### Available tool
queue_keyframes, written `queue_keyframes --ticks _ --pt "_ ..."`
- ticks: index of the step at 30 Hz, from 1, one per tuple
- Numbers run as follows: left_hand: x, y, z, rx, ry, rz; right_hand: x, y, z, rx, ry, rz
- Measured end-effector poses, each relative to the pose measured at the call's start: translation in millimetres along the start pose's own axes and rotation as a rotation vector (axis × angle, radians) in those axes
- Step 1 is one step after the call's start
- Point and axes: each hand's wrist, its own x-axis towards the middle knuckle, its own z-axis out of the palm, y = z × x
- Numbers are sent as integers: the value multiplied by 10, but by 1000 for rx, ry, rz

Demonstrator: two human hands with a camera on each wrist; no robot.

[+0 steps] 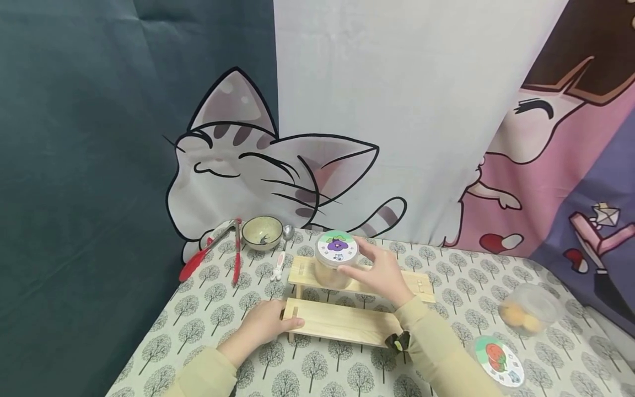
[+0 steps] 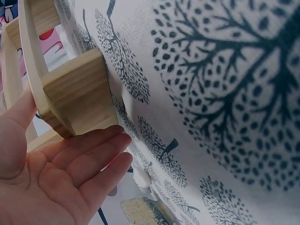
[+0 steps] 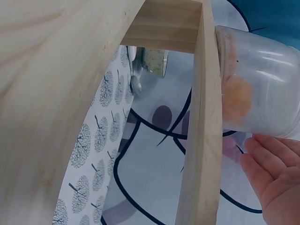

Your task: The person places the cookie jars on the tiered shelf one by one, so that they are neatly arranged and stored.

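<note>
A two-step wooden rack (image 1: 342,322) stands on the table. On its upper step sits a clear plastic jar (image 3: 262,84) upright, with something orange inside and a purple-and-green picture on its lid (image 1: 337,246). My right hand (image 1: 379,273) holds the jar from its right side, thumb in front and fingers behind; the thumb is out of sight in the right wrist view. At the left end of the lower step, my left hand (image 1: 265,322) grips the board. Its thumb lies over the top, while the fingers (image 2: 89,154) reach along the side and underneath.
Red-handled tongs (image 1: 237,253), a speckled bowl (image 1: 263,232) and a spoon (image 1: 283,253) with a white handle lie at the back left. To the right are a clear container (image 1: 531,309) with orange pieces and a round lid (image 1: 498,361) with a red picture. A printed curtain (image 1: 421,110) hangs behind.
</note>
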Motion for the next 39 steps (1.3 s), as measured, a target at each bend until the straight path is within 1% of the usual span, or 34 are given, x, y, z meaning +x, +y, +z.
queue_keyframes --ticks 5,9,12,16,18,25,31,36,39 --pt "9 -5 13 -1 -2 5 -17 -3 2 -14 6 18" --pt "15 -21 27 -2 -3 -5 -22 -8 8 -28 -8 28" --pt "17 -29 34 -5 -3 -4 -26 -5 -1 -40 -18 27" --pt "13 -36 35 -12 -4 -6 -44 25 -48 -23 -12 16" --pt "10 -38 34 -14 -2 -7 -63 40 -86 -18 -8 18" --pt "7 -38 31 -8 11 5 -154 103 -269 -16 1 76" --pt "21 -37 33 8 16 14 -236 207 -436 -40 23 72" --pt "33 -37 43 15 18 21 -328 302 -583 -80 47 73" --pt "33 -43 36 12 16 11 -378 343 -669 -89 62 63"
